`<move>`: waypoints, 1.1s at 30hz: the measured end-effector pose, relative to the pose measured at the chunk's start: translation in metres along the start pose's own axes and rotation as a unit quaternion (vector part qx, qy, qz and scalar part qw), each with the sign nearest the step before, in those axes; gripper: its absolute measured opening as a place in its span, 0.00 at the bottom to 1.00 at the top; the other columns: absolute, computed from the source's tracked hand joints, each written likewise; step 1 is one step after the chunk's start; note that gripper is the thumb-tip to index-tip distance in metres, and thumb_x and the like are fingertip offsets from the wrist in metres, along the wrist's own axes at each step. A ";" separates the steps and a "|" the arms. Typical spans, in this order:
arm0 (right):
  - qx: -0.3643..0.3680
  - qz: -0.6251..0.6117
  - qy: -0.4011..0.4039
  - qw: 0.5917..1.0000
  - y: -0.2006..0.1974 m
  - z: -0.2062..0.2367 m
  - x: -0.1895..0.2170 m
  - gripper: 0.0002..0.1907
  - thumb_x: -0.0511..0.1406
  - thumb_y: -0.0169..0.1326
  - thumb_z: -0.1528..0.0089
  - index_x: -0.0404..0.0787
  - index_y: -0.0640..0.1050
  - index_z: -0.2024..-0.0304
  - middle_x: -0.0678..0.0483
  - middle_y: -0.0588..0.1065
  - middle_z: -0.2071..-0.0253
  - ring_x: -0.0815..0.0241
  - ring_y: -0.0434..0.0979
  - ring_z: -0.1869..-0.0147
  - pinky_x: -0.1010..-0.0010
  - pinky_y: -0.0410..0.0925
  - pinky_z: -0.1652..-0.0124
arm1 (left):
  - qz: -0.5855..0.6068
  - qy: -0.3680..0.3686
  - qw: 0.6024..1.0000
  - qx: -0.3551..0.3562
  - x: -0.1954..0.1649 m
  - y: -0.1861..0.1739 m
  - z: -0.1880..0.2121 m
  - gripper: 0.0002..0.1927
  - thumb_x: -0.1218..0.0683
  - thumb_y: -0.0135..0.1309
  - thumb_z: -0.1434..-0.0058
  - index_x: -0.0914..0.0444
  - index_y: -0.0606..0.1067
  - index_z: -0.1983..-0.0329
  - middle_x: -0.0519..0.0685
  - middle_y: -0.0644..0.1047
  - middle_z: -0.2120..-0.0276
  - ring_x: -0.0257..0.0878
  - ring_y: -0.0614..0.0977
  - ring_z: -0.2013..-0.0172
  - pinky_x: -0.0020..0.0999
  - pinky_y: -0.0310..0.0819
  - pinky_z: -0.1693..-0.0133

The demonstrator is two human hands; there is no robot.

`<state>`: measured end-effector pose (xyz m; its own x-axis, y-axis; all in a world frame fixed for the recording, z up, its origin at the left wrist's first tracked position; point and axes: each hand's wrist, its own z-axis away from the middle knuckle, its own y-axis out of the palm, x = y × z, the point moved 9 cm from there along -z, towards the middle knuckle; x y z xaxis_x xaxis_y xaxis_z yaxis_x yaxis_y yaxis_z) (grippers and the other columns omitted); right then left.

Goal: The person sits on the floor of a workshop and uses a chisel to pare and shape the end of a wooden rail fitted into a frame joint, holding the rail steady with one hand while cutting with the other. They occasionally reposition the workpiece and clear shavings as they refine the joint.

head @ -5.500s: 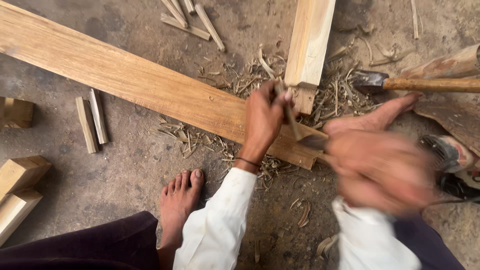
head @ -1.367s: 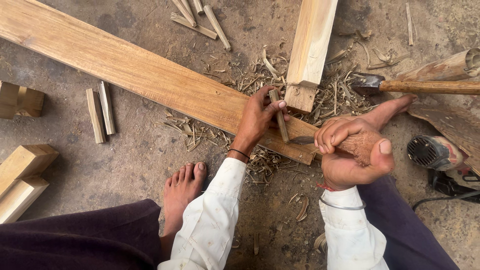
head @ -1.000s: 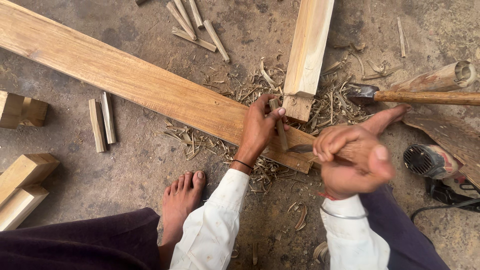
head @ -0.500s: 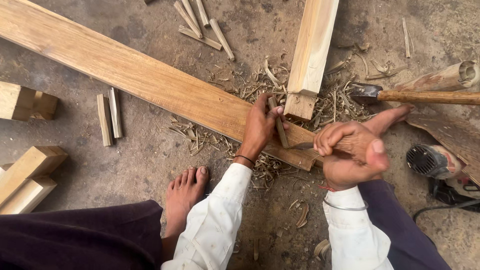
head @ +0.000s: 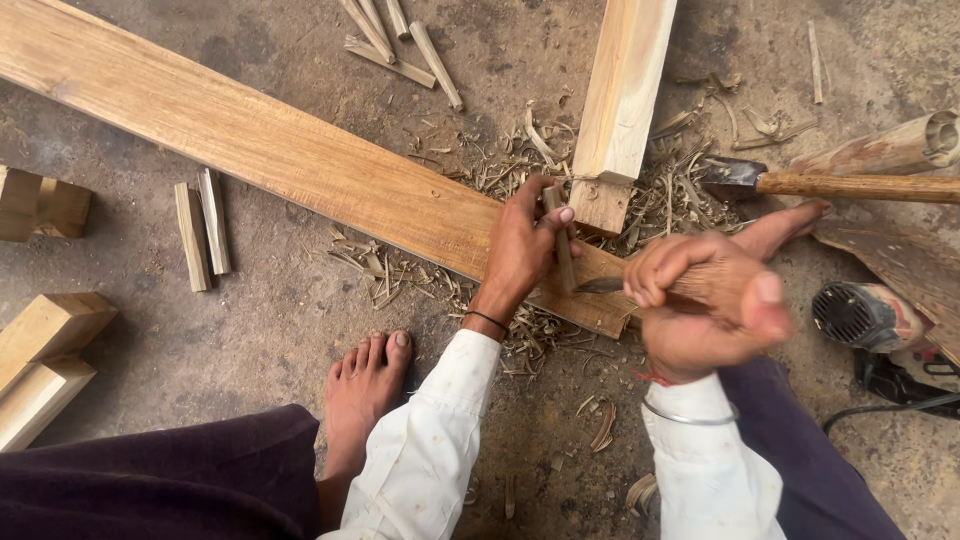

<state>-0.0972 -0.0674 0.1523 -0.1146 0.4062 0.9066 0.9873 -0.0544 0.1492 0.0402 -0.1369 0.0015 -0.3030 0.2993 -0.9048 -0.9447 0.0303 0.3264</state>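
Note:
A long wooden plank lies slantwise on the ground. My left hand grips a chisel that stands on the plank's near end. My right hand is closed around the handle of a striking tool, held level beside the chisel, with its head close to it. A paler wooden beam meets the plank from above, its notched end next to the chisel. My bare left foot rests on the ground below the plank, and my right foot lies to the right.
Wood shavings lie all around the joint. An adze-like tool with a wooden handle lies at right, above a power tool with a cable. Small wood blocks and offcut strips sit at left.
My right hand swung the striking tool at the chisel several times and now holds it close to the chisel. My left hand kept hold of the chisel on the plank.

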 end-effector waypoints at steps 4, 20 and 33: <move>-0.005 -0.018 -0.072 0.997 -0.012 0.005 0.015 0.40 0.71 0.32 0.38 0.45 0.71 0.64 0.49 0.67 0.84 0.58 0.63 0.86 0.63 0.63 0.84 | 0.004 0.054 0.998 0.020 -0.013 0.004 0.010 0.17 0.61 0.49 0.29 0.71 0.68 0.40 0.52 0.79 0.70 0.39 0.84 0.73 0.34 0.81 0.74; 0.181 -0.069 0.001 0.981 -0.002 0.002 -0.002 0.47 0.71 0.37 0.40 0.32 0.70 0.70 0.47 0.71 0.76 0.55 0.71 0.75 0.63 0.71 0.70 | -0.116 0.030 0.993 -0.025 0.009 0.004 -0.002 0.19 0.57 0.48 0.30 0.63 0.65 0.36 0.51 0.81 0.70 0.38 0.84 0.75 0.36 0.82 0.73; 0.010 -0.064 0.093 0.994 -0.031 0.002 -0.023 0.29 0.53 0.37 0.33 0.34 0.68 0.70 0.47 0.64 0.81 0.54 0.63 0.78 0.59 0.64 0.69 | -0.093 0.108 0.990 0.008 0.003 0.008 -0.012 0.20 0.60 0.60 0.36 0.69 0.65 0.48 0.60 0.84 0.62 0.38 0.87 0.65 0.32 0.84 0.65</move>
<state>-0.1254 -0.0730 0.1261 -0.2559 0.2331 0.9382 0.9651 0.0052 0.2620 0.0300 -0.1476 -0.0022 -0.1446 0.0760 -0.9866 -0.9853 0.0807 0.1507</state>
